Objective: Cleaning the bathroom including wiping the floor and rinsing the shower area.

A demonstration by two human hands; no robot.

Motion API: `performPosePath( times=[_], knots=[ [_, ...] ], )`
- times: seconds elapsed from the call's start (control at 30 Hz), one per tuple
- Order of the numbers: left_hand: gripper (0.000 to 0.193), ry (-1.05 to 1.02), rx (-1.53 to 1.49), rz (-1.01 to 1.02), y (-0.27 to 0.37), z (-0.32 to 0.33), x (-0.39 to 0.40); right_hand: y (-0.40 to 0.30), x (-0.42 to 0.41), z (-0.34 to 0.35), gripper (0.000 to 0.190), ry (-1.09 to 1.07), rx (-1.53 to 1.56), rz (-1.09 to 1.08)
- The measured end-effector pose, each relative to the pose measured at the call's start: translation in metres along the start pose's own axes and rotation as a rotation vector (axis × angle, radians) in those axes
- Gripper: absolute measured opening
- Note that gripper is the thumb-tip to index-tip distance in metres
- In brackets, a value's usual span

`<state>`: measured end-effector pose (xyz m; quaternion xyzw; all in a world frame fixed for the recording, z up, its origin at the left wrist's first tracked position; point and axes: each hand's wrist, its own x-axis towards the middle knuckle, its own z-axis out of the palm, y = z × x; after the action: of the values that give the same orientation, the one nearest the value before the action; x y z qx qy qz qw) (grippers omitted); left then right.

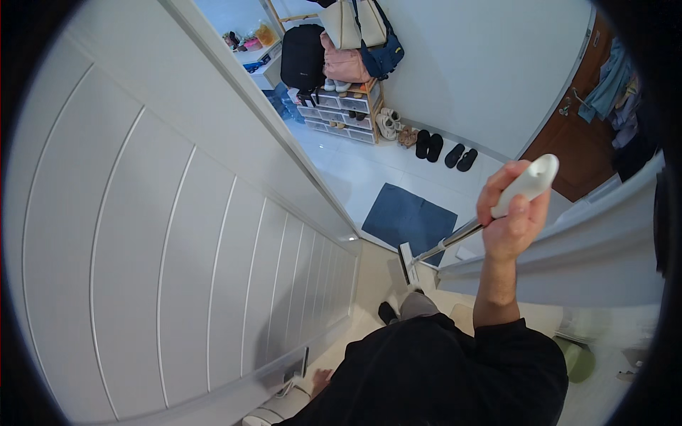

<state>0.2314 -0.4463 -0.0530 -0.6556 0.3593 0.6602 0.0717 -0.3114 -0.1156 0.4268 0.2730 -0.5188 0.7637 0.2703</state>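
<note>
My right hand is wrapped around the white grip of a long-handled floor cleaning tool, raised at the right of the view. Its metal pole slants down and left to a flat white head with a dark edge. That head is on the beige floor by my feet, next to a blue-grey doormat; whether it is a broom or a squeegee I cannot tell. Low on the left, my left hand shows only partly past my black shirt, near the door handle.
A white panelled door stands along the left. Beyond the doorway are several shoes and a rack of drawers bearing bags. A pale curtain hangs at right, near a green container. Clothes hang by a brown door.
</note>
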Motion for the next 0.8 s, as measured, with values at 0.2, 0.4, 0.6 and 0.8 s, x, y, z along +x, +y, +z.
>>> performPosePath(
  times=[0.2,0.4,0.6,0.8],
  knots=[
    [0.047,-0.304,1.338,0.378,0.080,0.127,0.043,0.045,0.064,-0.012,0.045,0.158,-0.047,-0.084],
    [0.041,-0.539,1.230,0.642,0.214,0.275,0.070,0.091,0.129,-0.064,0.042,0.204,0.015,-0.080],
    [0.044,-0.424,1.406,0.761,0.333,0.452,0.060,0.148,0.204,-0.127,0.043,0.292,-0.023,-0.031],
    [0.044,-0.386,1.248,0.856,0.461,0.594,0.041,0.176,0.248,-0.164,0.047,0.321,-0.045,0.004]
  ],
)
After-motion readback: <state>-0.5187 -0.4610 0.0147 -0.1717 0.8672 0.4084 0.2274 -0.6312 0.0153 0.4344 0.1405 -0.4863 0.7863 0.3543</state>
